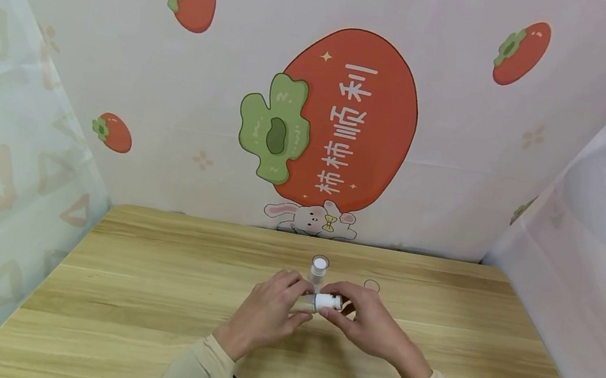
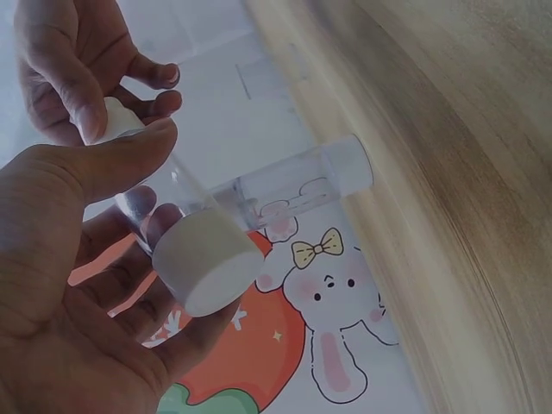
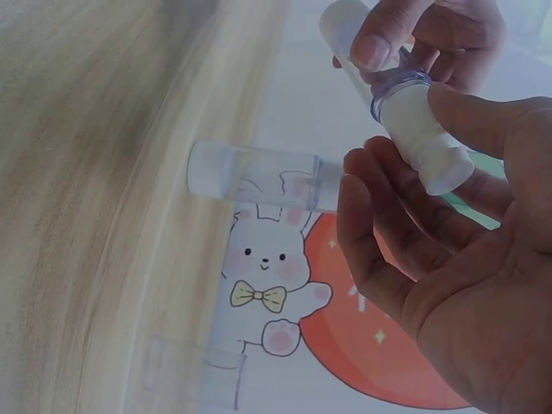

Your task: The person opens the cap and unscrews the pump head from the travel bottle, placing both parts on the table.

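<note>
Both hands hold one small pump bottle (image 1: 306, 303), tilted on its side above the table. My left hand (image 1: 267, 310) grips its clear body, with the white base (image 2: 207, 263) showing between thumb and fingers in the left wrist view. At the other end, my right hand (image 1: 372, 324) pinches the white pump head (image 3: 421, 134) between thumb and fingers. Just beyond the hands stands a second clear bottle (image 1: 318, 272), upright, with white ends. A clear cap (image 3: 194, 373) sits on the table behind the right hand.
The wooden table (image 1: 155, 298) runs back to a cloth wall (image 1: 448, 172) printed with persimmons and a rabbit. More printed cloth hangs along the left and right sides.
</note>
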Action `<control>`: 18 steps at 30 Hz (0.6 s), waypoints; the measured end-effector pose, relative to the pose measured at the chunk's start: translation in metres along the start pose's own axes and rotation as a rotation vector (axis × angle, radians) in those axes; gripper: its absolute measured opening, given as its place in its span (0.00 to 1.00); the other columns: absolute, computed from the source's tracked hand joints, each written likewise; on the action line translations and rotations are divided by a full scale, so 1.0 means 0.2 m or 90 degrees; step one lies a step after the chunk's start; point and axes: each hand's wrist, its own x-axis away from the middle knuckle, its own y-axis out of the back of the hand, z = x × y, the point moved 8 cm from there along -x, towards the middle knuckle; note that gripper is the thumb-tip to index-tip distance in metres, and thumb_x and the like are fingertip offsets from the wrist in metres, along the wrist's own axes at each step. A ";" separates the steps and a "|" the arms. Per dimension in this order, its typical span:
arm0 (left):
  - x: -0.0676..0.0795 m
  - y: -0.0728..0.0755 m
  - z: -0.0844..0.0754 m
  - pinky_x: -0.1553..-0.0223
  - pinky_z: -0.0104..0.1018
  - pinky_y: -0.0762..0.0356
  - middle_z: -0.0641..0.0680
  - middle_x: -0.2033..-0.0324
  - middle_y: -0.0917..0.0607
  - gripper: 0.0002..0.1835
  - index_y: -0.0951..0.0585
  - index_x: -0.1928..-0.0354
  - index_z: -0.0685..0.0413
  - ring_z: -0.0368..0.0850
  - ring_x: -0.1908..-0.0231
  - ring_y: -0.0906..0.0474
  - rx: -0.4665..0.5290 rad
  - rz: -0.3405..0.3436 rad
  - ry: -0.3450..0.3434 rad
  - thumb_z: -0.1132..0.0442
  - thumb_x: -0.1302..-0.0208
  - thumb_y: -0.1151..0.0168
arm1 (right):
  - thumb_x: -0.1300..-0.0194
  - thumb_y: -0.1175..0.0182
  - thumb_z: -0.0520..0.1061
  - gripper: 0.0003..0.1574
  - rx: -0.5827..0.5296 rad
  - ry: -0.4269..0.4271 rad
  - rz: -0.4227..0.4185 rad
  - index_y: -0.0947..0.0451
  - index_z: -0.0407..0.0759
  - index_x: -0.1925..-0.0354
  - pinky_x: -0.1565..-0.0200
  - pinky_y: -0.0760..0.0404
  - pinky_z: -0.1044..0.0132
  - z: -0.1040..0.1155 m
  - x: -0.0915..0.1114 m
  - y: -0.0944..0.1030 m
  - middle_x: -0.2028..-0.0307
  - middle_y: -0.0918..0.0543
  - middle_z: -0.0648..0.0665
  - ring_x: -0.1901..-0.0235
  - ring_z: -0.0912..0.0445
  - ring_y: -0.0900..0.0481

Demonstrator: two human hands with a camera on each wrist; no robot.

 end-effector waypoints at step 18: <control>0.00 -0.02 0.01 0.62 0.42 0.19 0.49 0.56 0.17 0.20 0.18 0.48 0.51 0.45 0.56 0.22 0.013 0.038 0.018 0.54 0.39 0.25 | 0.31 0.34 0.42 0.14 0.007 0.009 -0.010 0.19 0.45 0.48 0.63 0.16 0.62 0.01 0.00 -0.01 0.56 0.15 0.53 0.62 0.61 0.20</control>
